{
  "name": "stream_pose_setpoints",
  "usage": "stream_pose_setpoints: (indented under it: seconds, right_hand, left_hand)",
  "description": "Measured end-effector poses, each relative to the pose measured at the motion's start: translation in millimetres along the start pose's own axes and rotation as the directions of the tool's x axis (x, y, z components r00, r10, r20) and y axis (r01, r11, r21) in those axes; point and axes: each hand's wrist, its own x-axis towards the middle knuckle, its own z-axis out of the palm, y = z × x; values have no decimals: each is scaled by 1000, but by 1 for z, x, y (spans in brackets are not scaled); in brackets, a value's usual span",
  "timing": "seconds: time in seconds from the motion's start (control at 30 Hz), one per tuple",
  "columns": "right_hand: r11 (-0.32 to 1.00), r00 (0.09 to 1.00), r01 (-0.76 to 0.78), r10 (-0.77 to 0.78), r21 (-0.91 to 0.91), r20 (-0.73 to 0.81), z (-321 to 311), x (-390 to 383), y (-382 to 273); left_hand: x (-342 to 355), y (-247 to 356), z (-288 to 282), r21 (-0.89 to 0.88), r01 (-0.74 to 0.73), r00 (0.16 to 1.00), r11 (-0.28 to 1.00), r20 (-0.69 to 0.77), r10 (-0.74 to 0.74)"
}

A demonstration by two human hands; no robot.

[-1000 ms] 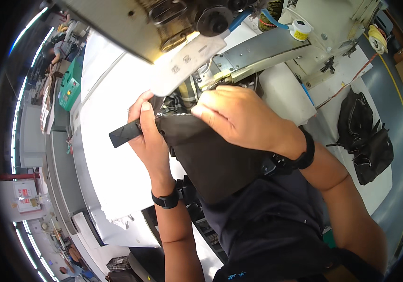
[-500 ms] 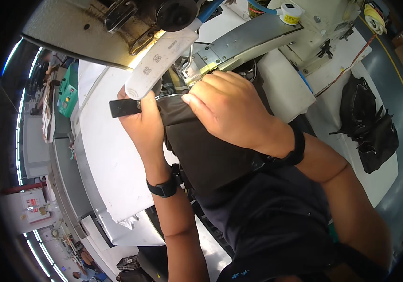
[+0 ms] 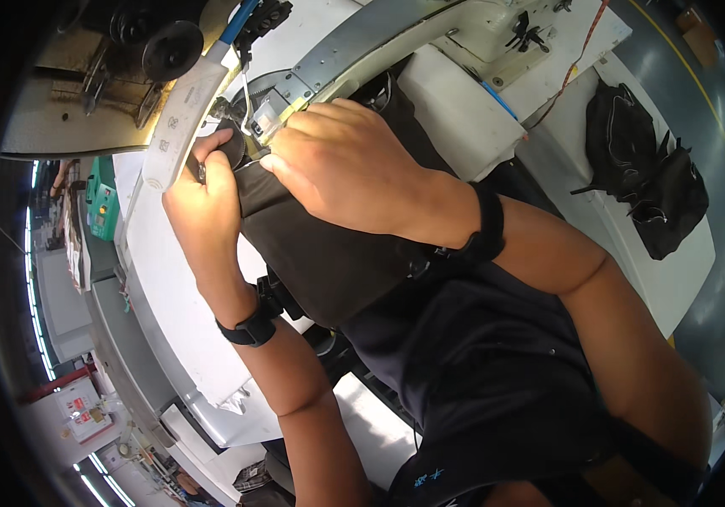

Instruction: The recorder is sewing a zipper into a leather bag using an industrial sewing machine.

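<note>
A dark brown cloth garment point(image 3: 320, 266) stretches from the sewing machine's needle area toward my lap. My left hand point(image 3: 206, 198) is closed at its upper left edge, thumb and fingers curled near a dark piece beside the needle area. My right hand point(image 3: 350, 173) is closed over the garment's top edge, fingers bent and thumb pointing toward the needle area; the fingertips are partly hidden. Just ahead of the right knuckles sits the clear guard point(image 3: 268, 117) by the presser foot. The pale sewing machine head point(image 3: 45, 122) and a long white lamp point(image 3: 183, 127) hang above my left hand.
The machine's metal-topped arm point(image 3: 362, 46) runs to the upper right. Black cloth pieces point(image 3: 650, 173) lie on the white table at right. A white tabletop point(image 3: 172, 279) extends at left, with a green box point(image 3: 103, 203) beyond it. A red cord point(image 3: 578, 59) hangs at upper right.
The view has shifted, and both hands now appear farther left. The black strip that stuck out from my left hand no longer shows there; its fingers are curled closer to the needle area.
</note>
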Motion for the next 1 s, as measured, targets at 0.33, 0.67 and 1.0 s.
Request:
stream_pose_setpoints:
  seconds: [0.33,0.67,1.0]
  right_hand:
    - [998,998,55,-56,-32,-20,19,-12,-16]
    - [1000,996,24,-23,-16,85,88,-18,-25]
    - [982,882,-125,45,141,469,54,1,-20]
  left_hand:
    - [-14,-23,-18,-5,-133,984,991,-123,131]
    - [-20,-50,-34,347,-68,996,935,-31,84]
    - [-25,-52,-37,-263,-22,997,965,-78,1]
